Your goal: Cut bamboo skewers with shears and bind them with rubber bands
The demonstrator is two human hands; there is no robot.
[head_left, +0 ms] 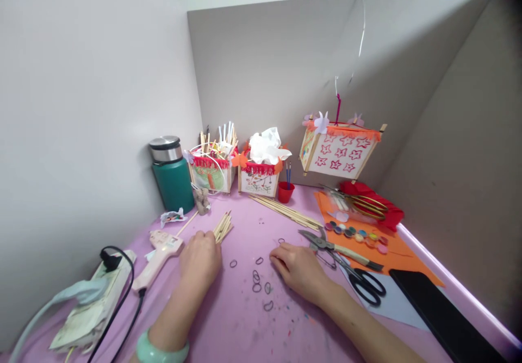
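Observation:
My left hand (200,260) is wrapped round a bundle of thin wooden sticks (224,227), whose ends poke out beyond the fingers. On the purple tabletop, my right hand (299,270) rests with its fingers curled and pressed together; whatever they may hold is hidden. Several small black rubber bands (256,287) lie scattered between the hands. Another rubber band (281,240) is just beyond my right fingertips. More loose wooden sticks (285,212) are spread out farther back. Right of my right hand are pruning shears (342,250) and black-handled scissors (367,286).
At left are a pale glue gun (160,257), a power strip (92,303) with cables and a green bottle (173,181). Decorated boxes (258,181) and a red cup (286,192) stand behind. A paper lantern (341,151) hangs above paint pots (359,237); a black phone (440,311) lies right.

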